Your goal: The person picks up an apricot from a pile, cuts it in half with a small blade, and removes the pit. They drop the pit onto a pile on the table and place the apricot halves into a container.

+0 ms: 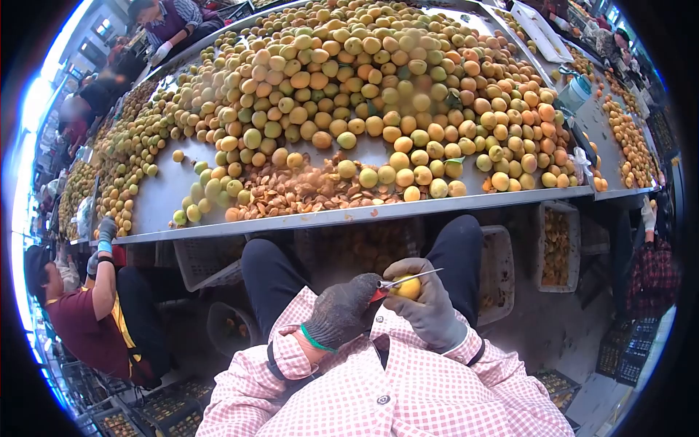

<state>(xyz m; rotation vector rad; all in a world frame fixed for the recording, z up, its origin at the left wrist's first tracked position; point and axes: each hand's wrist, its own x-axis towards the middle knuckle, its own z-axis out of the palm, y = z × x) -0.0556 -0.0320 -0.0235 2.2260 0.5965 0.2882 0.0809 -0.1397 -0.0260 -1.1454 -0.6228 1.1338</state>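
My left hand [342,312], in a dark glove with a green cuff, is closed round the red handle of a pair of small pruning shears [429,272]. The metal blades point to the right and lie across a yellow apricot [409,288]. My right hand [428,306], in a grey glove, grips that apricot between thumb and fingers. Both hands are close together above my lap. Whether the blades have cut the flesh cannot be made out.
A metal table [306,221] in front carries a large heap of apricots [349,73] and a pile of brown apricot stones [313,191]. Crates [557,247] stand beneath its edge. A co-worker [91,320] sits at left; others work around the tables. A bottle [575,93] stands at right.
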